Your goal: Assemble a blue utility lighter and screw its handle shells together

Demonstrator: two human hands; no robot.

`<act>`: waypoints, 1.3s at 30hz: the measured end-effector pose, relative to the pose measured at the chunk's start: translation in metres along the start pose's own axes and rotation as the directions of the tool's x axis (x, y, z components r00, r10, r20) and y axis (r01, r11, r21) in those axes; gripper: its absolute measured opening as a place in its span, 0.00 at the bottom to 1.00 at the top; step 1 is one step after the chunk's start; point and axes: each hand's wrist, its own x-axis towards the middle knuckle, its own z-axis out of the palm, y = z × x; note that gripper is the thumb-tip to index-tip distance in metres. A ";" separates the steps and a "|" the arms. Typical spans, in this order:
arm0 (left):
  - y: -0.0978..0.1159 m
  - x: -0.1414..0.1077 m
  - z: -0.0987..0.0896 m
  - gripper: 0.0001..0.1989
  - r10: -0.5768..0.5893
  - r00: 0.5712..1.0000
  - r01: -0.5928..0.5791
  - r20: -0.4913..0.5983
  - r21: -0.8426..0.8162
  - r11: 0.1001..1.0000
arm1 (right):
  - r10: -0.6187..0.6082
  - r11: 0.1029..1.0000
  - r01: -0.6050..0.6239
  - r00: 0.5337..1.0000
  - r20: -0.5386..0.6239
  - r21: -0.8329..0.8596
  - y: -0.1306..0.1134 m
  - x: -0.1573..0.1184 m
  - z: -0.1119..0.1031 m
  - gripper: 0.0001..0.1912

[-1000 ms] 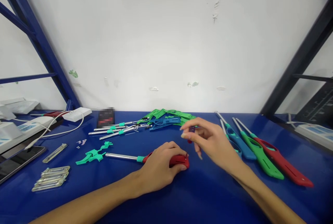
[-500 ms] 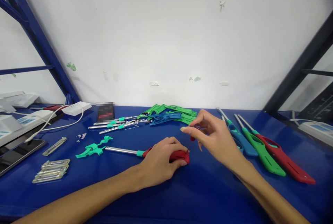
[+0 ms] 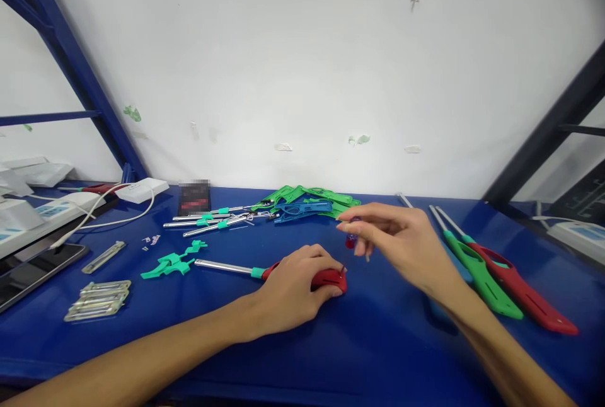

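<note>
We see a glossy blue table (image 3: 283, 369) and a white wall (image 3: 265, 67) flecked with green. Our lighter (image 3: 329, 278) is red — its collar (image 3: 258, 273) teal, its tube (image 3: 224, 266) silver — and our screwdriver handle (image 3: 351, 240) purple and red. The casings (image 3: 305, 208) are green and blue, the loose clips (image 3: 170, 263) teal, the packet (image 3: 195, 196) dark with red.

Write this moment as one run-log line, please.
left hand: holding red lighter on blue table | right hand: holding purple-red tool | green casings: beyond hands

Bright, soft glare, slight blur
</note>
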 end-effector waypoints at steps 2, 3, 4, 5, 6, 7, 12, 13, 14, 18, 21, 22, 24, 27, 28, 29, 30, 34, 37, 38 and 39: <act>0.000 0.000 0.000 0.13 0.003 1.000 -0.003 -0.002 0.001 1.000 | -0.016 1.000 0.014 0.996 -0.085 -0.026 0.004 -0.001 0.005 0.13; 0.000 0.000 0.000 0.13 0.006 1.000 -0.006 -0.002 0.001 1.000 | -0.026 0.999 0.021 0.992 -0.120 -0.036 0.005 -0.001 0.007 0.14; -0.001 0.000 0.000 0.13 0.008 1.000 -0.008 -0.003 0.002 1.000 | -0.033 0.999 0.027 0.989 -0.144 -0.043 0.005 -0.002 0.009 0.14; -0.001 0.001 0.000 0.13 0.010 1.000 -0.010 -0.002 0.002 1.000 | -0.037 0.999 0.031 0.988 -0.152 -0.044 0.004 -0.002 0.011 0.15; -0.001 0.001 0.000 0.13 0.013 1.000 -0.013 -0.001 0.003 1.000 | -0.037 0.999 0.031 0.989 -0.143 -0.042 0.003 -0.002 0.012 0.16; -0.001 0.001 0.000 0.13 0.015 1.000 -0.015 -0.001 0.003 1.000 | -0.032 0.999 0.028 0.992 -0.119 -0.035 0.002 -0.002 0.012 0.15; 0.000 0.001 -0.001 0.12 0.026 1.000 -0.026 -0.006 0.001 1.000 | -0.008 1.000 0.006 0.996 0.090 0.018 -0.009 -0.001 0.000 0.16; 0.000 0.000 -0.002 0.12 0.026 1.000 -0.026 -0.006 0.000 1.000 | -0.005 1.000 0.002 0.993 0.121 0.019 -0.010 -0.001 -0.003 0.17; 0.001 0.000 -0.002 0.12 0.024 1.000 -0.024 -0.004 0.001 1.000 | -0.001 1.000 -0.001 0.990 0.140 0.014 -0.011 -0.001 -0.006 0.17; 0.002 0.001 -0.002 0.13 0.014 1.000 -0.014 0.005 0.005 1.000 | 0.001 0.999 0.002 0.997 0.081 -0.037 -0.010 -0.001 -0.009 0.17; 0.000 0.000 -0.002 0.13 0.020 1.000 -0.020 0.009 0.006 1.000 | -0.019 0.996 0.015 0.999 -0.047 -0.087 -0.004 -0.002 -0.003 0.15; 0.000 0.000 -0.002 0.13 0.021 1.000 -0.021 0.009 0.007 1.000 | -0.031 0.994 0.022 0.995 -0.092 -0.103 -0.003 -0.003 0.001 0.14; -0.001 0.000 -0.002 0.13 0.020 1.000 -0.020 0.007 0.011 1.000 | -0.055 0.991 0.035 0.986 -0.159 -0.126 0.000 -0.005 0.007 0.14; -0.001 -0.001 -0.001 0.13 0.025 1.000 -0.025 0.005 0.013 1.000 | -0.067 0.991 0.047 0.984 -0.164 -0.127 0.000 -0.006 0.011 0.16; -0.002 -0.001 -0.001 0.13 0.029 1.000 -0.029 0.005 0.012 0.999 | -0.061 0.992 0.044 0.988 -0.143 -0.118 0.000 -0.006 0.011 0.16; -0.002 -0.001 -0.001 0.13 0.034 0.999 -0.034 0.005 0.009 0.999 | -0.052 0.993 0.040 0.992 -0.116 -0.107 -0.001 -0.005 0.010 0.16; -0.002 0.000 -0.001 0.13 0.038 0.999 -0.038 0.005 0.008 0.999 | -0.044 0.995 0.036 0.995 -0.086 -0.096 -0.003 -0.005 0.007 0.16; -0.001 0.000 -0.001 0.12 0.039 0.999 -0.039 -0.001 0.006 0.999 | -0.034 0.997 0.040 0.995 0.095 -0.066 -0.012 -0.004 -0.006 0.18; -0.001 -0.001 -0.001 0.12 0.044 0.999 -0.044 -0.002 0.004 0.999 | -0.034 0.997 0.048 0.981 0.193 -0.067 -0.017 -0.002 -0.012 0.21; -0.001 -0.001 -0.001 0.12 0.047 0.999 -0.047 0.000 0.004 0.999 | -0.035 0.996 0.049 0.981 0.193 -0.068 -0.017 -0.002 -0.013 0.21; -0.001 -0.001 -0.001 0.12 0.049 0.999 -0.049 0.001 0.006 0.999 | -0.037 0.996 0.050 0.984 0.175 -0.071 -0.016 -0.001 -0.013 0.20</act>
